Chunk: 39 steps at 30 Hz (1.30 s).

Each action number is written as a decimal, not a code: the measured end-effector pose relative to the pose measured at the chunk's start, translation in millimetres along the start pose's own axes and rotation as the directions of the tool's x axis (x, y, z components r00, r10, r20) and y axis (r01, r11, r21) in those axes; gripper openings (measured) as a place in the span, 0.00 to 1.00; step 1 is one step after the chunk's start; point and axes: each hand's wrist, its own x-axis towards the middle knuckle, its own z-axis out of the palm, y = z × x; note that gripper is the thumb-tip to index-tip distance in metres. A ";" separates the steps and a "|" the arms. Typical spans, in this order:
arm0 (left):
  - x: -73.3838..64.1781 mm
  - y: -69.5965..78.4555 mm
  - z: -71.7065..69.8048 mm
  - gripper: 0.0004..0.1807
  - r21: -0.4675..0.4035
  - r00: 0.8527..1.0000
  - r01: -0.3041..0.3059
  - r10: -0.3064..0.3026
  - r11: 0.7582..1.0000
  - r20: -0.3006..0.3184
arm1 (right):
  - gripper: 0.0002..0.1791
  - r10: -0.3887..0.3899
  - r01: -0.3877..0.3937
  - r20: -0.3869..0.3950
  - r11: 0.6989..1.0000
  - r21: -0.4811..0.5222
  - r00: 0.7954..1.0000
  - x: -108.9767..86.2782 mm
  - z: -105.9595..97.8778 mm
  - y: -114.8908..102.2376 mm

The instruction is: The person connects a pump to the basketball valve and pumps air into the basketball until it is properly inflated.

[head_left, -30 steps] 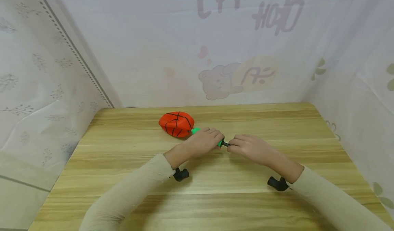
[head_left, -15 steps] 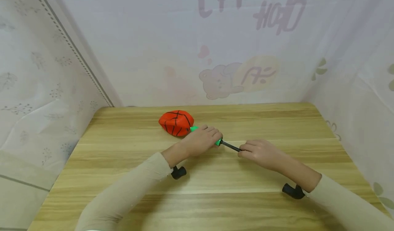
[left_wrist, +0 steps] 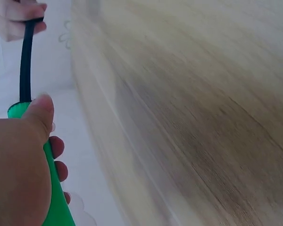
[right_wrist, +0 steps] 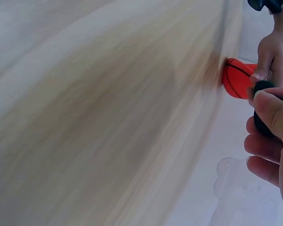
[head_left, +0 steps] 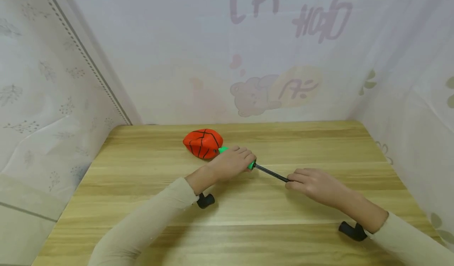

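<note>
Nearer the dented red ball [head_left: 203,143], our left grip [head_left: 230,163] clasps the green plastic tube [left_wrist: 60,203]; our right grip [head_left: 315,185] pinches (apparently) its in-line black rod [head_left: 271,173].

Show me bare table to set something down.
Pale wooden table lies bare beyond the right hand and between the beige sleeves. Crowded: left of centre, where the left hand grips the green tubular pump beside the dented red ball.
</note>
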 end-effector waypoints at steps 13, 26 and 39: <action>4.0 4.9 -0.2 0.18 0.037 1.000 -0.009 0.009 0.999 -0.023 | 0.14 0.027 -0.032 0.107 0.999 0.044 0.994 39.6 19.3 12.1; 7.8 3.8 3.0 0.17 0.001 0.999 -0.019 0.019 1.000 -0.042 | 0.12 0.041 -0.042 0.097 0.999 0.010 0.994 53.1 30.3 16.7; -4.2 1.0 4.8 0.17 0.035 0.998 -0.019 0.021 0.999 -0.055 | 0.29 0.006 -0.007 0.041 1.000 0.018 0.999 12.6 5.6 -2.9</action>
